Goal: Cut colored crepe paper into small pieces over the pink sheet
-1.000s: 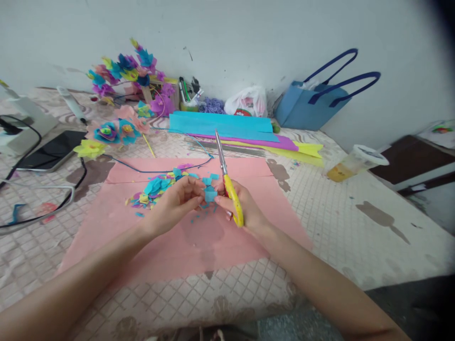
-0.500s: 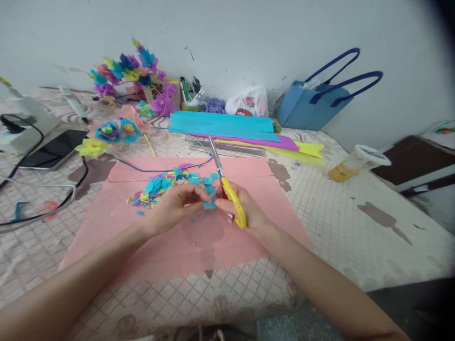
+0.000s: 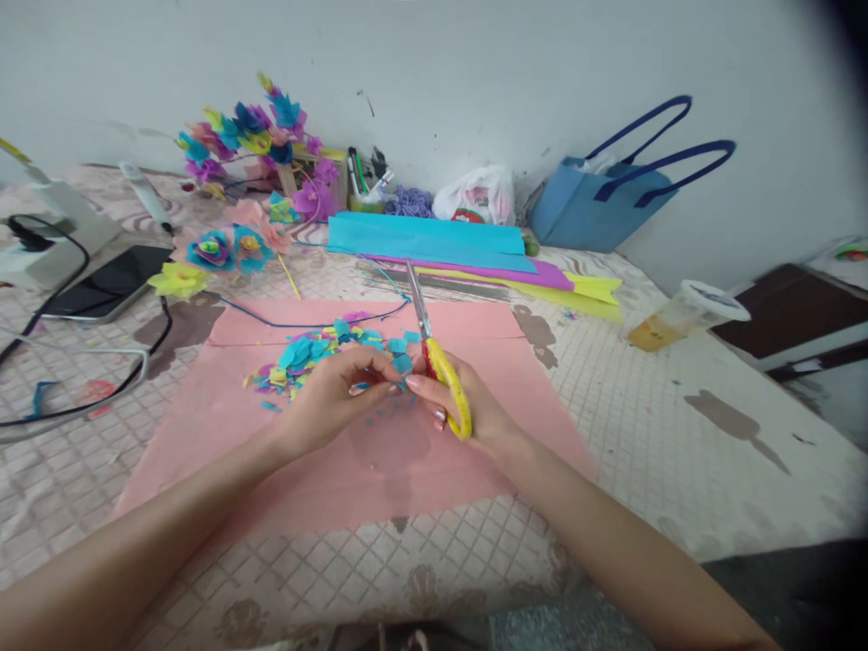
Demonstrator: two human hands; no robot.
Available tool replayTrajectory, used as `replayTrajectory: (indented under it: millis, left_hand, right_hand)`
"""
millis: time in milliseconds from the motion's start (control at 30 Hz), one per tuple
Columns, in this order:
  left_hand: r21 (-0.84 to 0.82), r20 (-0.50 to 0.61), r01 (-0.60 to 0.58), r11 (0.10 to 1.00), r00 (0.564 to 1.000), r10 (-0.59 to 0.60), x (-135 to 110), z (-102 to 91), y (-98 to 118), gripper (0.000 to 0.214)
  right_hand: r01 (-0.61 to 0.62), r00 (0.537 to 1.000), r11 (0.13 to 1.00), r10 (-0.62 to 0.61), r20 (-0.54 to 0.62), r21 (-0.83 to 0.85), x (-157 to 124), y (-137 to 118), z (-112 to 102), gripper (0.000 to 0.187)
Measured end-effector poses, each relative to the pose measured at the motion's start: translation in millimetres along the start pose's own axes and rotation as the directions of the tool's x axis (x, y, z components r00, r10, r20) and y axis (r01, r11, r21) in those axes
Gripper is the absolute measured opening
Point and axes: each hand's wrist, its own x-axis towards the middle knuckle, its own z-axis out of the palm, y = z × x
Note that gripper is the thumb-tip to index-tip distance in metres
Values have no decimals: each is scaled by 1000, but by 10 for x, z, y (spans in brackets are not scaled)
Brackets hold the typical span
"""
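Observation:
My left hand [image 3: 335, 393] pinches a small piece of blue paper [image 3: 402, 385] between thumb and forefinger; little of it shows. My right hand [image 3: 478, 398] has the yellow-handled scissors [image 3: 450, 380] hooked in it, blades pointing away from me and closed together. Its thumb and fingertips meet the left fingertips at the blue paper. Just beyond my hands, a heap of cut paper scraps [image 3: 305, 353] in blue, yellow, purple and pink lies on a pink paper sheet [image 3: 325, 484].
Paper flowers [image 3: 210, 249] lie at the left near a phone [image 3: 108, 282] and cables. Folded blue paper [image 3: 424, 237] rests at the back over purple and yellow sheets. A blue bag [image 3: 576, 206] stands against the wall, and a plastic cup [image 3: 671, 316] is at the right.
My fingertips have come closer together over the blue paper, and less of it shows than before. The scissors stay in my right hand. The view has shifted slightly.

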Motion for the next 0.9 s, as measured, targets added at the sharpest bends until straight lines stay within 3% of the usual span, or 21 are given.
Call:
replayTrajectory:
  millis: [100,500,700,900]
  left_hand:
    - [121,10,-73,990,997,72,-2,-13,-8,5]
    - [239,37,-202,950,979,198,1,-64,11,7]
    - [30,25,-17,999,1000,16,10,-2,19,7]
    - [-120,51,152,981,988,-146,4,30,30,12]
  right_hand:
    - [-35,999,998,35,15,42,-1,13,8,32]
    - [-38,999,983,32,35,179,31,66,-9,30]
    - [-21,999,996,25,-46,83,6,21,1,29]
    - [27,998,1000,-28,-51,-14,1,36,10,28]
